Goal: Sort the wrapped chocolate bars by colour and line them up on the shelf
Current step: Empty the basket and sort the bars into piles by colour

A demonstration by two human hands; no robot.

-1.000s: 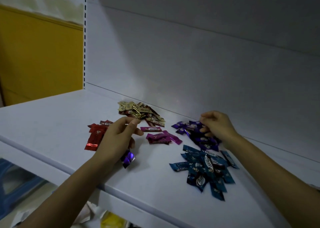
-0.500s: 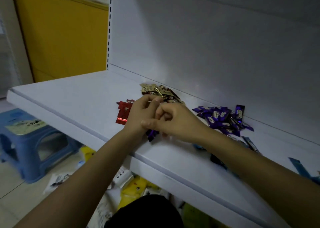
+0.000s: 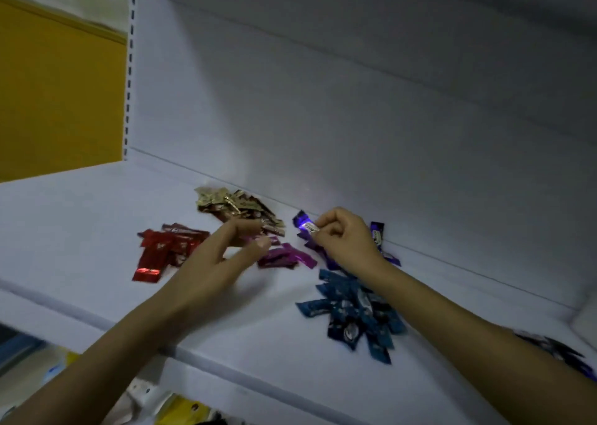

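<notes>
Plainly, no brand can be read in the head view: the wrappers carry pale logo marks, clearest on the blue pile [image 3: 352, 311] and on the purple bar [image 3: 305, 225], but blur smears every letter.

The right hand [image 3: 345, 240] covers most of the purple pile [image 3: 377, 234], which lies against the back wall of the white shelf [image 3: 80, 217]. The right forearm crosses the far edge of the blue pile, and a few dark wrappers [image 3: 555, 350] beyond it run out of frame. The left hand [image 3: 213, 263] hides part of the magenta pile [image 3: 284, 258]; whether its fingertips touch a wrapper there cannot be told.

The right hand pinches the purple bar by one end between thumb and forefinger, the other fingers curled under, just above the purple pile. The left hand hovers between the red pile [image 3: 164, 250] and the magenta pile, thumb and forefinger curved apart, holding nothing. The gold pile [image 3: 232, 203] lies behind it, near the back wall.
</notes>
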